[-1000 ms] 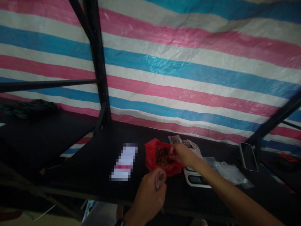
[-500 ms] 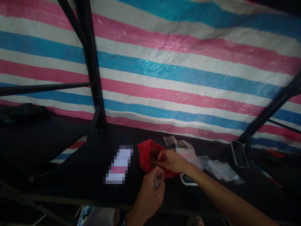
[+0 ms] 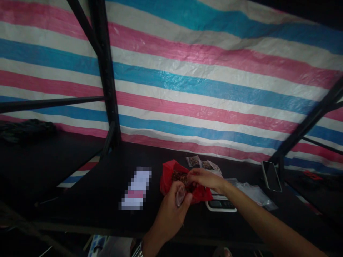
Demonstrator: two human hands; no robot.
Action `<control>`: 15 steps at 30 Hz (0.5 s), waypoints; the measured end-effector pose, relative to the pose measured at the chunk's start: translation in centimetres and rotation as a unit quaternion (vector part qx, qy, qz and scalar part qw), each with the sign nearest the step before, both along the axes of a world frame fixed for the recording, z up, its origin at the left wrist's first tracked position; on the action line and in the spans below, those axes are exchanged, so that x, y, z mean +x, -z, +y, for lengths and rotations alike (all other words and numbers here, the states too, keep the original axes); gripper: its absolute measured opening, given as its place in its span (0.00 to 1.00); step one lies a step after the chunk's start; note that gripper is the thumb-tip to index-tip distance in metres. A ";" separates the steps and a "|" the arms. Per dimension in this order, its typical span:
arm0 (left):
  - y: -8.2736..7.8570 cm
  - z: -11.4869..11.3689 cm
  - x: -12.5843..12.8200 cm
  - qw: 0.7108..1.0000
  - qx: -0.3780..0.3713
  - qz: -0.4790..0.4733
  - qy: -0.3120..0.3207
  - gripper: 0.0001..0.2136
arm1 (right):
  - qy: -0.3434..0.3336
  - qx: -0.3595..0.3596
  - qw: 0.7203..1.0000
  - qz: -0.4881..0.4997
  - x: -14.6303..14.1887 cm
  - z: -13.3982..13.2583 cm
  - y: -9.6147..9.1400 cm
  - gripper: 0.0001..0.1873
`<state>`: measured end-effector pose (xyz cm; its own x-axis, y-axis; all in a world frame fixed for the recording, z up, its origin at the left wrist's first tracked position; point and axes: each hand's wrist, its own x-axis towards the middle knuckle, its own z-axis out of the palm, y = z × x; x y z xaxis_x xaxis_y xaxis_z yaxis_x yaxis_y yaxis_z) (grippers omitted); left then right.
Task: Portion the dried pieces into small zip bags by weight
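Observation:
A red plastic bag (image 3: 168,173) lies with its mouth spread, showing many small brown pieces (image 3: 179,176) inside. My right hand (image 3: 205,178) reaches in from the right, its fingers curled together among the pieces; what they pinch is hidden. Just in front of the bag, my left hand (image 3: 174,203) is closed round a small clear plastic bag (image 3: 180,196), whose mouth is held open toward me. Beside the red bag, partly under my right forearm, sits a white digital scale (image 3: 221,206).
Small filled clear packets (image 3: 193,161) lie behind the scale. Loose clear bags (image 3: 253,194) are to the right, near a phone (image 3: 271,175) leaning on the rack post. A blurred-out white sheet (image 3: 136,187) lies left on the black shelf (image 3: 107,192). Striped sheeting (image 3: 187,82) hangs behind.
My right hand has shifted slightly right and deeper among the brown pieces. My left hand has turned, showing more of the clear bag's mouth. The red bag has moved a little to the right.

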<state>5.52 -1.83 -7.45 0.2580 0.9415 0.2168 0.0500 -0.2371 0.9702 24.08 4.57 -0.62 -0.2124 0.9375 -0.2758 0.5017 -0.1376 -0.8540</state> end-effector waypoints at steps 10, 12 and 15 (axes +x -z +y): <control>0.5 1.7 1.1 0.993 0.032 -0.111 -0.034 0.18 | 0.057 0.010 0.996 0.073 1.8 -1.0 -3.0 0.13; 0.2 2.3 1.3 0.994 0.026 -0.103 -0.034 0.17 | 0.052 0.023 0.995 0.082 1.7 -1.5 -4.1 0.15; -0.5 2.9 1.6 0.994 0.033 -0.088 -0.054 0.14 | 0.049 0.040 0.994 0.086 1.3 -2.4 -5.5 0.16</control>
<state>7.15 1.10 -6.95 0.1081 0.9438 0.3125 -0.0912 -0.3036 0.9484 25.35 2.19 4.92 -0.1553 0.9737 -0.1667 0.3355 -0.1067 -0.9360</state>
